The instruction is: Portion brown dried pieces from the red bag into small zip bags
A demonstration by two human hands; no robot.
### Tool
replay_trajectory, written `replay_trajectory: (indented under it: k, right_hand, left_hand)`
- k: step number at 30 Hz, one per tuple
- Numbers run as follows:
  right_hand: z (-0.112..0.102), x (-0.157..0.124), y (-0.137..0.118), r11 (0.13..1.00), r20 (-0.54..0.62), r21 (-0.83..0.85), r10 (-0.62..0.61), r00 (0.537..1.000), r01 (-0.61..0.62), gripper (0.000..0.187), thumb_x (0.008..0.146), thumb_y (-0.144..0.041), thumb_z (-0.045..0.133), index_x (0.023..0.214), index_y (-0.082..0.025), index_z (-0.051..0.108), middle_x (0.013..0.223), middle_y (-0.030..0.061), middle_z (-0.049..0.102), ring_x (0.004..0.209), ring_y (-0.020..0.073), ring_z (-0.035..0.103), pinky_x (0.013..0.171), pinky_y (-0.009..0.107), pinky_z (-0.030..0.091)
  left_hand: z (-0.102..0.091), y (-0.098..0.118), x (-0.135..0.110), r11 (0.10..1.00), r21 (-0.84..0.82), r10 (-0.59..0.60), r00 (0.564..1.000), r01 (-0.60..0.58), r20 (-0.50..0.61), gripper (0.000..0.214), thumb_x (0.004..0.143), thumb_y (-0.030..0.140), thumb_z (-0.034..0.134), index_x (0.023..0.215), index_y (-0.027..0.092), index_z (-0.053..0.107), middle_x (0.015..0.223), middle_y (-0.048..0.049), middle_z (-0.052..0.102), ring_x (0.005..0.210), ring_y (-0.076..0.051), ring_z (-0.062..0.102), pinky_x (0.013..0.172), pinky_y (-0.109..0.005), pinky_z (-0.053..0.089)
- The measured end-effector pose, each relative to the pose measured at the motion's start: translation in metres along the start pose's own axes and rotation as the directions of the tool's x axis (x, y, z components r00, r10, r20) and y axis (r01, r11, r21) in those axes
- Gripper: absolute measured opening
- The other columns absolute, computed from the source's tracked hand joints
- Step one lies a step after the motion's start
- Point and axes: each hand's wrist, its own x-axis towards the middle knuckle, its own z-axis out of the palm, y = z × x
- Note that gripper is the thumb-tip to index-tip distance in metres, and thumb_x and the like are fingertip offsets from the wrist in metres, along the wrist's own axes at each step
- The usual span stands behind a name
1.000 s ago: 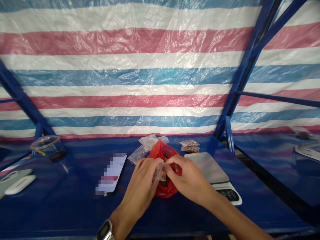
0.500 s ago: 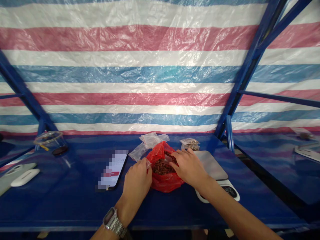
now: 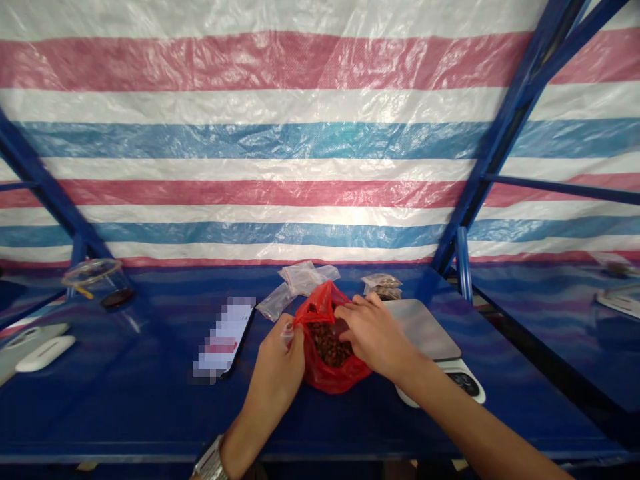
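Observation:
A red plastic bag (image 3: 333,380) stands with its mouth gaping on the blue table, part full of small reddish-brown dried pieces (image 3: 327,343). My left hand (image 3: 280,353) is closed at the bag's left rim, pinching the red film, with a bit of clear plastic (image 3: 287,333) showing between thumb and fingers. On the other side, my right hand (image 3: 373,333) reaches over the rim, fingers curled down at the contents. What those fingertips hold, if anything, is hidden. Just right of that hand is a kitchen scale (image 3: 425,327) with a metal plate.
Clear zip bags (image 3: 300,279) lie behind the red bag, and filled small bags (image 3: 383,285) behind the scale. A phone (image 3: 225,340) is to the left. Farther left are a clear cup (image 3: 117,283) with dark liquid and a white case (image 3: 46,353). Blue posts (image 3: 493,153) flank the table (image 3: 150,413).
The red bag's back rim has folded inward over the contents. My left hand now grips the rim more closely, and my right hand has shifted slightly left. The view has tilted a little.

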Motion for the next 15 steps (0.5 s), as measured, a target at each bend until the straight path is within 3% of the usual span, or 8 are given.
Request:
replay_trajectory:
  k: [4,7,15]
  right_hand:
    - [0.011,0.003,-0.002,0.995,-0.059,0.094,-0.02,0.998,0.026,0.011,0.088,-0.016,0.069,0.099,-0.018,0.07,0.111,0.0066,0.074,0.111,0.0259,0.058,0.091,0.039,0.03]
    - [0.016,0.004,-0.003,0.981,-0.059,0.191,0.05,0.997,-0.038,0.01,0.09,-0.016,0.069,0.098,-0.02,0.071,0.111,0.0045,0.074,0.109,0.0237,0.06,0.089,0.038,0.03]
    - [0.028,0.007,-0.011,0.95,-0.123,0.289,0.163,0.979,-0.122,0.005,0.091,-0.02,0.069,0.095,-0.021,0.071,0.108,0.0032,0.075,0.107,0.0239,0.061,0.088,0.038,0.031]
  left_hand:
    - [0.007,-0.005,0.001,0.973,-0.228,-0.049,0.999,0.043,-0.021,0.027,0.094,0.044,0.05,0.079,0.023,0.056,0.072,0.0008,0.061,0.069,-0.018,0.059,0.066,-0.028,0.045]
    - [0.008,-0.006,0.002,0.935,-0.337,-0.122,0.992,0.112,-0.008,0.028,0.092,0.048,0.054,0.086,0.021,0.059,0.075,0.0007,0.062,0.069,-0.018,0.059,0.066,-0.029,0.046]
    - [0.008,-0.004,0.005,0.897,-0.414,-0.159,0.987,0.156,0.028,0.032,0.088,0.051,0.058,0.089,0.019,0.061,0.083,-0.0021,0.069,0.075,-0.019,0.063,0.071,-0.03,0.048]
